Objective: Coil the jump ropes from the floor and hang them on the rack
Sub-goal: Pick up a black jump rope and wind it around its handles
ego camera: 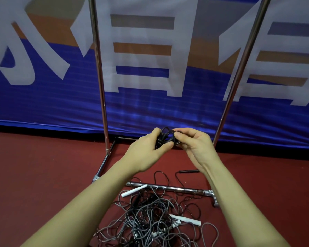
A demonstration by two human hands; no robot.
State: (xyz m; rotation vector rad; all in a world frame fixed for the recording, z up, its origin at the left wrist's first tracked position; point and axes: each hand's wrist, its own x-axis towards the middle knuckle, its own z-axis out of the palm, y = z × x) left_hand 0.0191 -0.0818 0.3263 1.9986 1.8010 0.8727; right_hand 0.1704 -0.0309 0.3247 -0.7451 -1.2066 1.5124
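head view: your left hand point(146, 148) grips a small black coil point(165, 138) of jump rope, and your right hand point(194, 145) pinches a loop of it from the other side, both held up between the rack point(101, 82) uprights. this coil looks nearly wound, though the bundle is too dark to tell whether it is tied off. nothing hangs on the rack parts you can see. a tangled pile point(150, 221) of grey and black ropes with white handles point(185, 219) lies on the red floor point(43, 175) below, so most of the job is left.
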